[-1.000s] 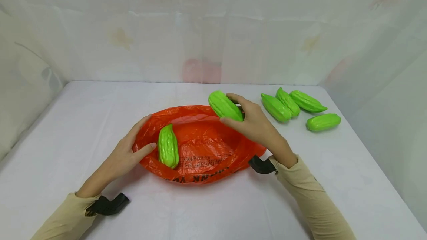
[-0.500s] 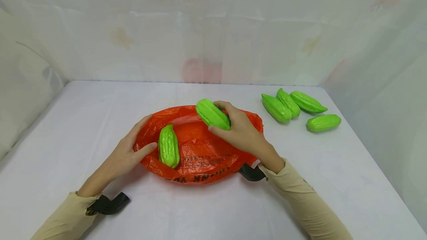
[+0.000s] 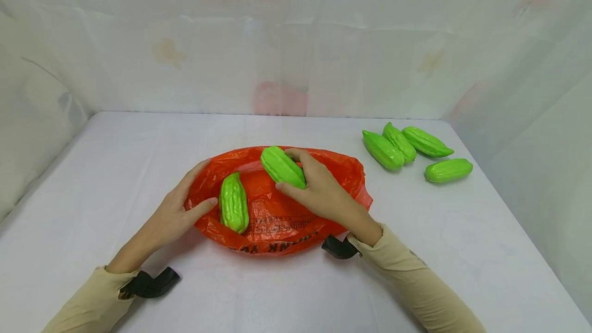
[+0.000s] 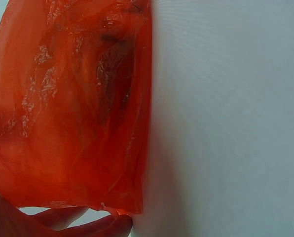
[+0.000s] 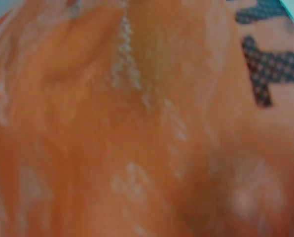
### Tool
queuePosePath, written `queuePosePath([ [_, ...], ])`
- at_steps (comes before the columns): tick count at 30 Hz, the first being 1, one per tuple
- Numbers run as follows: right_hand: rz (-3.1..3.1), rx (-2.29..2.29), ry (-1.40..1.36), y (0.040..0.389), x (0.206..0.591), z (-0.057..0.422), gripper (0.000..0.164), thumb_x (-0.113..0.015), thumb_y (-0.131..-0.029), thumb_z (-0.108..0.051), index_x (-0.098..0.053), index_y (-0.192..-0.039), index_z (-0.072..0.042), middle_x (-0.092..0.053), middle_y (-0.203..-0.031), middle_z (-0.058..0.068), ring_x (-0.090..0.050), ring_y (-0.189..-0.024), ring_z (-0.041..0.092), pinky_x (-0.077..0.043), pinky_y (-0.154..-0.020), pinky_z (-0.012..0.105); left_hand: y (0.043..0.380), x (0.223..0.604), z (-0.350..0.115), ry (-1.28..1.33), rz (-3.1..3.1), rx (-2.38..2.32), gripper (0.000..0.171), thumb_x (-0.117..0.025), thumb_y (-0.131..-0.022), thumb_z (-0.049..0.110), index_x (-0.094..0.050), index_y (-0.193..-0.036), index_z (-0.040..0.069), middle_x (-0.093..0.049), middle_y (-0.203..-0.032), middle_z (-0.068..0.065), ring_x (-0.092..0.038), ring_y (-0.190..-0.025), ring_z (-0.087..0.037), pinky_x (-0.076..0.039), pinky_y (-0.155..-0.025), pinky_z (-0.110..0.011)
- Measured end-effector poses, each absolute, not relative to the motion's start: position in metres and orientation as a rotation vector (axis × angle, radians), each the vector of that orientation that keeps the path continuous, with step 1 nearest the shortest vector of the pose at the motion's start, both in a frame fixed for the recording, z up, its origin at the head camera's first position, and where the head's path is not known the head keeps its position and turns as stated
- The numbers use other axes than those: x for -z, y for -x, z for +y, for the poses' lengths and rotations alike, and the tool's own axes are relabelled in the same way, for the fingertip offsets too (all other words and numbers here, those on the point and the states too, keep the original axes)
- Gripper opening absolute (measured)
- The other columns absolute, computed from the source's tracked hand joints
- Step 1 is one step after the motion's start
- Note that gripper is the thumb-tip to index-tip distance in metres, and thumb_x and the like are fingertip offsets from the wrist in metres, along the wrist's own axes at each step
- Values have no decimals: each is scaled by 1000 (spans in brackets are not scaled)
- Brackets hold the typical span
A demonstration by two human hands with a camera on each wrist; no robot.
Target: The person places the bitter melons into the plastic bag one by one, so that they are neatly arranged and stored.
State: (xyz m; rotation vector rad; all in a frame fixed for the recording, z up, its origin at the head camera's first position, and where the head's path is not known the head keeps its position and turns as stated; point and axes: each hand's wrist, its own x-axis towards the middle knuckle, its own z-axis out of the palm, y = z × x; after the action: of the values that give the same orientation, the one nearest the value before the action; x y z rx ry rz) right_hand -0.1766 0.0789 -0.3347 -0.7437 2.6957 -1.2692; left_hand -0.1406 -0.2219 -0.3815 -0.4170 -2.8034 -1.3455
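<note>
An orange-red plastic bag (image 3: 277, 207) with black lettering lies with its mouth spread wide. My left hand (image 3: 178, 209) rests against its left rim, thumb and fingers spread apart; in the left wrist view its fingers (image 4: 95, 224) lie along the bag's edge. Inside, on the left, sits a ridged green bitter melon (image 3: 234, 203), close to the thumb. My right hand (image 3: 319, 189) grips a second bitter melon (image 3: 282, 166) over the mouth of the bag, thumb on the near side. Red plastic (image 5: 137, 123) fills most of the right wrist view, so that hand is hidden there.
Several more bitter melons lie at the back right of the table (image 3: 152, 143), among them a separate bitter melon (image 3: 448, 170) nearer the right edge. A pale patterned curtain (image 3: 296, 40) hangs behind the table. Black straps (image 3: 150, 284) sit at both wrists.
My right hand has carried its bitter melon leftward and lower, from the bag's far right rim to over its middle. The left hand and the melon inside the bag have stayed put.
</note>
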Motion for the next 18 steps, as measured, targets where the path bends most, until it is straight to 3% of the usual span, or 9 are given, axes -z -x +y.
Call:
queuePosePath([
  [18, 2691, 1125, 650, 175, 334, 64, 64, -72, -89, -36, -43, -141, -15, -62, -116, 0, -60, -95, 15, -56, -77, 27, 141, 382, -222, 429, -2790, 1348, 77, -61, -96, 24, -17, -159, 34, -31, -161, -11, -33, -144, -44, -31, -107, -75],
])
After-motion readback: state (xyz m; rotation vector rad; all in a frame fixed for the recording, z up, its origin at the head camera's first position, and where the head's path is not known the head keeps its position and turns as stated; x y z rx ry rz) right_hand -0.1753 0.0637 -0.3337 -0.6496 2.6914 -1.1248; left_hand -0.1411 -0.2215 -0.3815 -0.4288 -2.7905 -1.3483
